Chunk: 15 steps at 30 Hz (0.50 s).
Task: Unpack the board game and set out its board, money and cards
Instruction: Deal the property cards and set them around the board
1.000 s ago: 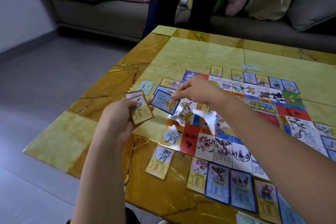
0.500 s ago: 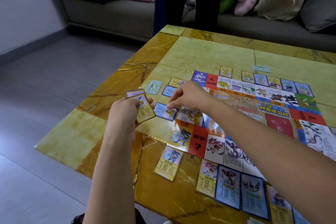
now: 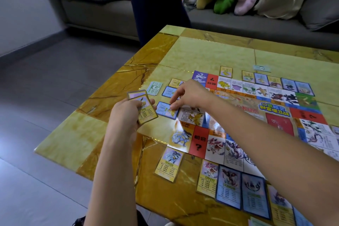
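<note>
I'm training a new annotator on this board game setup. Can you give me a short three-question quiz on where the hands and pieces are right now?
1. True or false: the left hand is empty.
2. Fill in: the banknotes lie on the ___, off the board.
3. The right hand touches with its fingertips: A) a blue card beside the board; B) the banknotes; C) the middle of the board.

Key: 1 false, it holds a few cards; 2 table; 3 A.
</note>
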Each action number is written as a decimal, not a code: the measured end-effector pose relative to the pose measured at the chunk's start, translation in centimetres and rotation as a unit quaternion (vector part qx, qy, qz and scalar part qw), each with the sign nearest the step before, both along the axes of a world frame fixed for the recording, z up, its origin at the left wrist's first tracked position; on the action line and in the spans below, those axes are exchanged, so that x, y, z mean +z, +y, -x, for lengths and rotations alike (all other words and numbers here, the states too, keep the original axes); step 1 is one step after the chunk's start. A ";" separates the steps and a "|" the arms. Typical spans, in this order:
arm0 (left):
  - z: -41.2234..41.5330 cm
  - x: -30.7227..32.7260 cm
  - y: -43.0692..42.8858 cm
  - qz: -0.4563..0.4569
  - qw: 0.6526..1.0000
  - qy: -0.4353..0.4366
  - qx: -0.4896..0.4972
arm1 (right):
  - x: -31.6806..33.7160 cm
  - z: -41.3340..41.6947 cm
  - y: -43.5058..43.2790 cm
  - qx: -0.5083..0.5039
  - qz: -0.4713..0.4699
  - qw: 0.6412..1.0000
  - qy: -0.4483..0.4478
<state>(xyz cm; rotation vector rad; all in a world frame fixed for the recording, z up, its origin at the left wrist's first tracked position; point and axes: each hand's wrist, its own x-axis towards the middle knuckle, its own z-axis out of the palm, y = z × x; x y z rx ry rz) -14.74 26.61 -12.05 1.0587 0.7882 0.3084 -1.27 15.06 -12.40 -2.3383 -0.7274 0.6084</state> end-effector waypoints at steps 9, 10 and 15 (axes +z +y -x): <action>-0.1 0.6 -0.8 0.010 1.000 -0.024 -0.012 | -0.5 0.3 -0.5 -0.005 -0.016 1.000 -0.009; 0.0 0.6 -0.8 0.002 1.000 -0.025 -0.015 | -0.5 0.5 -0.6 -0.003 -0.023 1.000 -0.015; 0.7 0.3 -0.7 -0.061 0.996 0.005 -0.063 | -0.2 1.8 -1.6 -0.056 -0.154 0.986 0.037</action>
